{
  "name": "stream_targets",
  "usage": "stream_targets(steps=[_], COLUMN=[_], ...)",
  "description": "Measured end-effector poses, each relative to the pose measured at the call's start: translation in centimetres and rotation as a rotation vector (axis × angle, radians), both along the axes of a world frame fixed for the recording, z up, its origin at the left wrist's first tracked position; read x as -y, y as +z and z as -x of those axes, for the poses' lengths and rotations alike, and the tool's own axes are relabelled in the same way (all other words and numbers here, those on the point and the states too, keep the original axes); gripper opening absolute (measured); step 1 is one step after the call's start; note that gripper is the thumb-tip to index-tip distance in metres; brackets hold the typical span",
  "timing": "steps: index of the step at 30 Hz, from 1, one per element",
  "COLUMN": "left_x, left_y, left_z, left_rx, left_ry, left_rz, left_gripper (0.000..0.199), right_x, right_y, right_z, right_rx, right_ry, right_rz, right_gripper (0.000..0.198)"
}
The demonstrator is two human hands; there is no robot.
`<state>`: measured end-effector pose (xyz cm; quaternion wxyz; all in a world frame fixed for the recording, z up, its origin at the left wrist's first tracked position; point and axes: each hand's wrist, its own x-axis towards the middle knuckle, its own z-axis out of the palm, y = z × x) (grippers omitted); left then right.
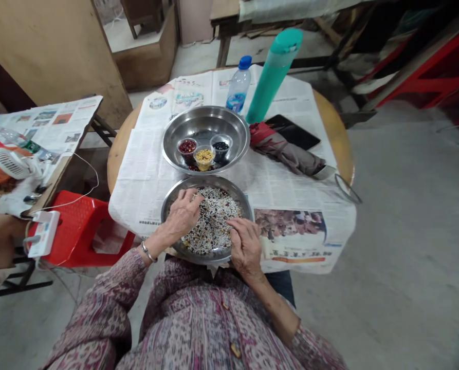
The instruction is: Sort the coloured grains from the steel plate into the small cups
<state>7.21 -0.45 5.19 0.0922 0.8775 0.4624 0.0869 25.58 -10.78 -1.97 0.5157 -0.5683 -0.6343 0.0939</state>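
A steel bowl (248,198) at the table's near edge holds a mix of white grains (214,216) with dark, yellow and reddish bits among them. Over the bowl's left side, my left hand (183,213) bends its fingers, slightly apart, at the grains. My right hand (246,246) lies across the right rim, thumb and fingers drawn together at the grains; anything between them is too small to make out. Just beyond stands a larger steel basin (206,115). Inside it are three clear cups, of red beans (187,146), yellow kernels (204,155) and black beans (220,146).
Newspaper (136,174) covers the round table. Beyond the basin stand a blue-capped bottle (239,85) and a tall teal bottle (273,74). A folded umbrella (287,149) and a dark tablet-like object (294,131) lie right. A red stool (78,231) carries a power strip (44,234).
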Motion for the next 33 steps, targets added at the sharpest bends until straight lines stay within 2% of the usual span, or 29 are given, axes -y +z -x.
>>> stream_targets(steps=[1, 4, 5, 7, 9, 11, 16, 19, 21, 23, 25, 29, 33], left_x=[0.2, 0.9, 1.0, 0.9, 0.4, -0.3, -1.0, 0.4, 1.9, 3.4, 4.7, 5.6, 3.8], left_y=[0.0, -0.3, -0.5, -1.0, -1.2, -1.2, 0.1, 0.8, 1.2, 1.5, 1.7, 1.1, -0.1], left_z=[-0.5, -2.7, -3.5, -4.7, -5.4, -5.2, -2.3, 0.0, 1.2, 2.0, 2.1, 0.5, -2.2], left_rx=[0.002, -0.001, -0.004, -0.022, -0.068, -0.119, -0.171, -0.155, -0.132, -0.115, -0.090, -0.017, -0.017], left_ry=[-0.052, -0.278, -0.338, -0.406, -0.417, -0.393, -0.180, -0.072, -0.043, -0.047, -0.084, -0.218, -0.290], left_rz=[0.007, 0.042, 0.046, 0.045, 0.046, 0.049, 0.051, 0.073, 0.099, 0.148, 0.212, 0.321, 0.272], left_gripper=[0.037, 0.061, 0.062, 0.049, 0.029, 0.021, 0.022, 0.016, 0.026, 0.049, 0.056, 0.024, 0.023], right_x=[0.0, 0.0, 0.0, 0.0, 0.0, 0.0, 0.0, 0.0, 0.0, 0.1, 0.1, 0.1, 0.1], right_y=[0.0, -0.2, -0.3, -0.3, -0.3, -0.3, -0.3, -0.5, -0.5, -0.5, -0.4, -0.3, -0.4], right_z=[0.0, 0.0, 0.0, 0.1, 0.1, 0.1, 0.0, 0.0, -0.1, -0.1, -0.1, 0.0, 0.0], right_rx=[-0.003, -0.009, -0.012, -0.019, -0.023, -0.018, 0.001, 0.008, 0.010, 0.012, 0.014, 0.012, 0.016], right_ry=[0.000, -0.008, -0.013, -0.023, -0.027, -0.022, -0.011, -0.008, -0.008, -0.009, -0.011, -0.015, -0.021], right_rz=[0.000, -0.005, -0.009, -0.022, -0.036, -0.039, -0.035, -0.033, -0.031, -0.039, -0.040, -0.023, -0.027], right_gripper=[0.029, 0.030, 0.030, 0.028, 0.025, 0.024, 0.025, 0.025, 0.026, 0.026, 0.026, 0.025, 0.025])
